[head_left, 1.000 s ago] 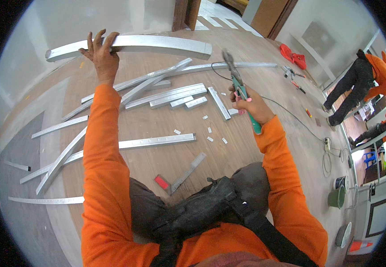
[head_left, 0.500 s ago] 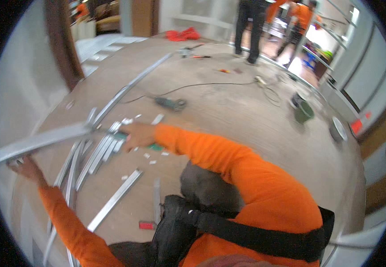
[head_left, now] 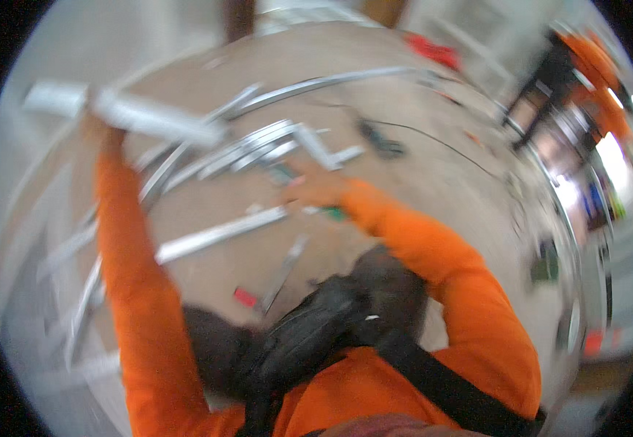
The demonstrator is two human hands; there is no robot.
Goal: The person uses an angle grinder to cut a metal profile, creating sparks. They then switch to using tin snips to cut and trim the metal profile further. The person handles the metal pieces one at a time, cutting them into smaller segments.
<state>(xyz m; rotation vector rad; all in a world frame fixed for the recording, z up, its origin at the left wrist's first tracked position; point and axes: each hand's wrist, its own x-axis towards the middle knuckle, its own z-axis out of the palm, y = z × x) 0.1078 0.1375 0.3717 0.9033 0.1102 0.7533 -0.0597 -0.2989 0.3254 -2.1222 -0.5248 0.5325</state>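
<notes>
A silvery metal profile (head_left: 159, 122), smeared by motion, is held up off the floor at the left. My left hand (head_left: 103, 130) is closed around it, with part of the profile sticking out on either side. Low over the floor near the middle, my right hand (head_left: 316, 188) is closed on green-handled snips (head_left: 282, 172); blur hides their jaws. The snips are apart from the raised profile. Just beyond my right hand lie several short cut profiles (head_left: 254, 146). A single profile (head_left: 221, 234) rests on the floor between my arms.
A long profile (head_left: 316, 86) runs across the floor beyond the cut pieces. An angle grinder (head_left: 380, 140) lies to the right with its cable. Near my knees is a metal rule with a red block (head_left: 245, 296). People (head_left: 593, 62) in orange stand far right; a dark green bucket (head_left: 545, 261) is nearer.
My left hand has lifted the profile and carried it forward. The profile's end has moved away from the snips in my right hand. The whole view has swung left.
</notes>
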